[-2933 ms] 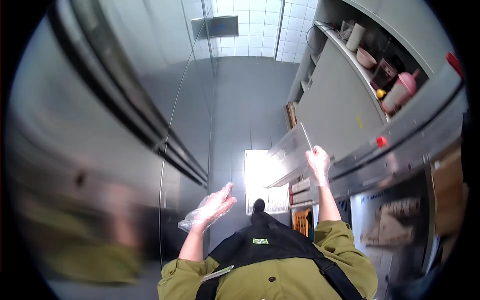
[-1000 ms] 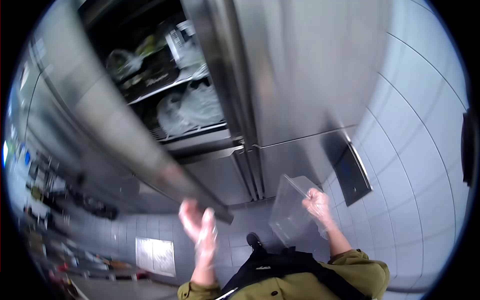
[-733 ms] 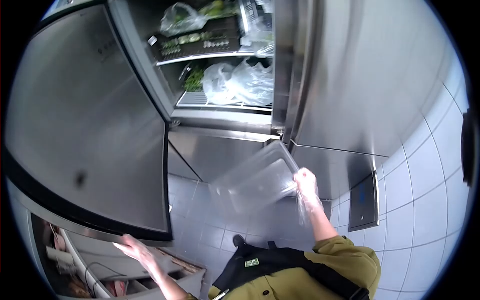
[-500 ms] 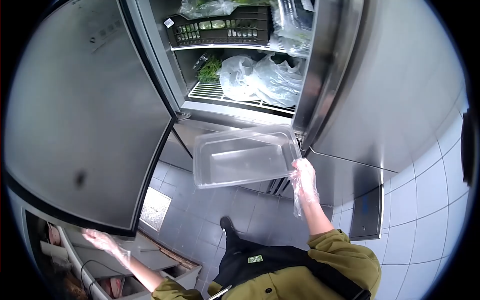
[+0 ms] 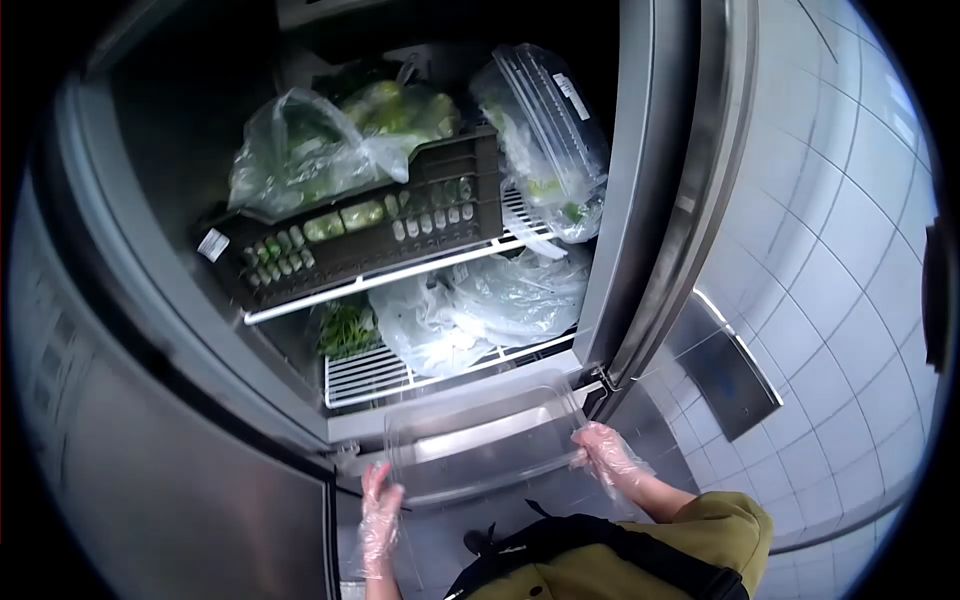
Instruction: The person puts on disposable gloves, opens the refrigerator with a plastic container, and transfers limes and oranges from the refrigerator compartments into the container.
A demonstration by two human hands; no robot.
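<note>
Clear tub below a crate of greens, right hand closed on tub rim, left hand open

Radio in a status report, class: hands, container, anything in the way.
Right hand gripping right end of clear container. Left hand open by left end, contact unclear. Container before open fridge. Crate on upper shelf, plastic bags crowding lower one.

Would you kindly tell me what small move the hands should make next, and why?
Probably close the left hand on the near left corner of the clear tub: the right hand holds only the opposite end, while the left hand is open beside that corner, so a second grip would likely steady it.
</note>
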